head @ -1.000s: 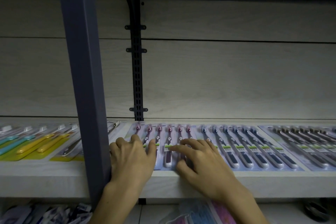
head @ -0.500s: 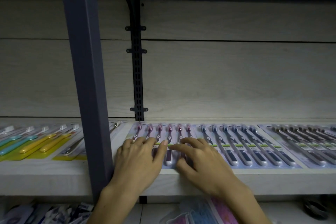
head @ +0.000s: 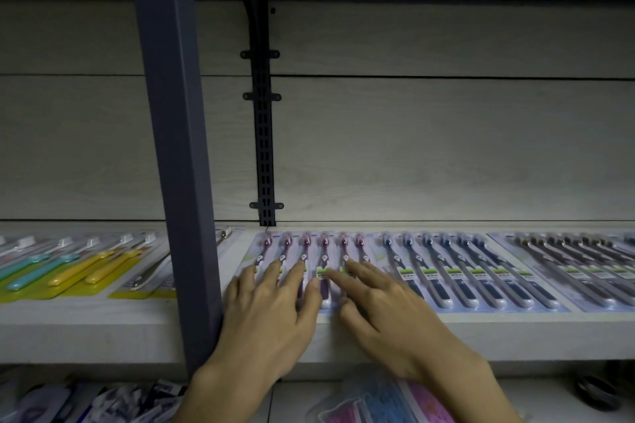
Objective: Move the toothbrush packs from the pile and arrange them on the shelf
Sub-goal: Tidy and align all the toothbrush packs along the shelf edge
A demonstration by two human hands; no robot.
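A pack of pink-headed toothbrushes [head: 311, 245] lies flat on the pale shelf [head: 103, 326], just right of the grey post. My left hand [head: 271, 306] rests palm down on its near left part, fingers spread. My right hand [head: 381, 302] lies flat on its near right part, fingers stretched toward the green labels. Neither hand grips anything. To the right lie a blue-headed pack [head: 446, 264] and a dark-headed pack [head: 567, 261]. The near ends of the pink pack are hidden under my hands.
A grey upright post [head: 175, 154] stands at the shelf's front, touching my left wrist. Left of it lie yellow-backed packs [head: 79, 271] with teal and yellow brushes. A black slotted rail [head: 264, 148] runs up the back wall. Below the shelf lie more packs [head: 385, 402].
Both hands slid slightly forward over the pink pack, and my left hand's fingers spread out flatter. The packs stay where they were.
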